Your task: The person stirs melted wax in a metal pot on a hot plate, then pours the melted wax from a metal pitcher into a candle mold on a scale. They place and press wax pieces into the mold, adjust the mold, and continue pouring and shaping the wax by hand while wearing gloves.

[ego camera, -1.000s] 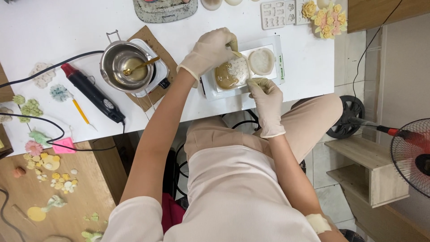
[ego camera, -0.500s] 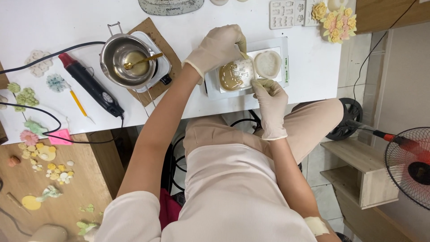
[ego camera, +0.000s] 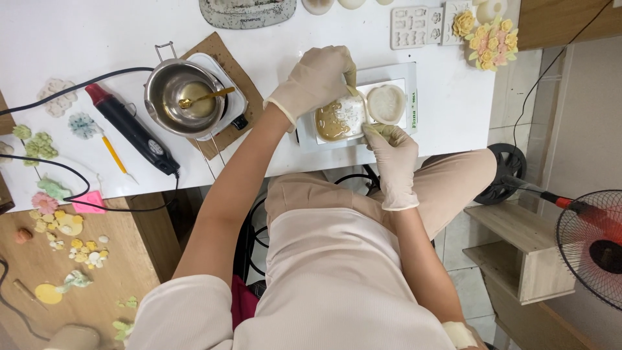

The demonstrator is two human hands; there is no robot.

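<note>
- Head view, hands: the left hand [ego camera: 315, 79], in a pale glove, rests over the upper left edge of a mould [ego camera: 341, 117] filled with tan wax (its fingers are curled together, and the thumb and forefinger seem to pinch a thin stick that dips toward the mould).
- The right hand [ego camera: 393, 150], also gloved, sits at the lower right rim of that mould, with its fingertips pressed close together against the edge; whether they pinch anything I cannot tell.
- The mould lies on a white tray [ego camera: 408, 74] near the front edge of the white table [ego camera: 78, 39], and a round pale mould [ego camera: 387, 104] lies just beside it on the same tray.
- Left of the tray, a steel pot [ego camera: 163, 91] with a gold spoon [ego camera: 206, 97] in it stands on a small hot plate over a piece of brown card.
- A black and red heat gun [ego camera: 129, 127] lies left of the pot, with a yellow tool [ego camera: 116, 157] beside it.
- At the table's far right corner sit yellow wax flowers [ego camera: 490, 39].
- A fan [ego camera: 593, 243] stands on the floor to the right.
</note>
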